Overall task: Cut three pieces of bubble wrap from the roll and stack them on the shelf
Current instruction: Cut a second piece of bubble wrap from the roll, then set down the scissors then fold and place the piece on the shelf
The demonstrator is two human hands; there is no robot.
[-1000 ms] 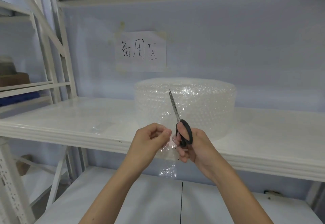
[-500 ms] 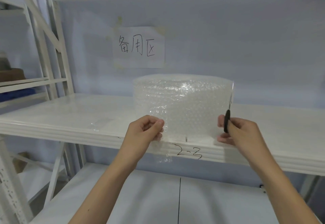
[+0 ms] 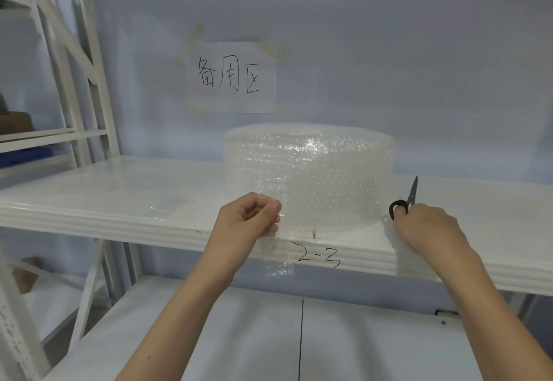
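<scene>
A wide roll of clear bubble wrap [image 3: 311, 171] stands on the white shelf [image 3: 89, 198]. My left hand [image 3: 248, 225] pinches a narrow strip of bubble wrap [image 3: 278, 261] that hangs down over the shelf's front edge. My right hand [image 3: 425, 228] holds black-handled scissors [image 3: 405, 201] at the roll's right side, blades shut and pointing up, low over the shelf. A flat clear piece of bubble wrap [image 3: 167, 208] lies on the shelf left of the roll.
A paper sign [image 3: 232, 77] with handwritten characters is taped to the wall behind the roll. "2-3" [image 3: 318, 256] is written on the shelf's front edge. A lower white shelf [image 3: 299, 335] lies below my arms. White rack posts [image 3: 92, 75] stand at left.
My right hand has carried the scissors from the middle, beside my left hand, out to the right of the roll and down toward the shelf. My left hand keeps its pinch on the strip.
</scene>
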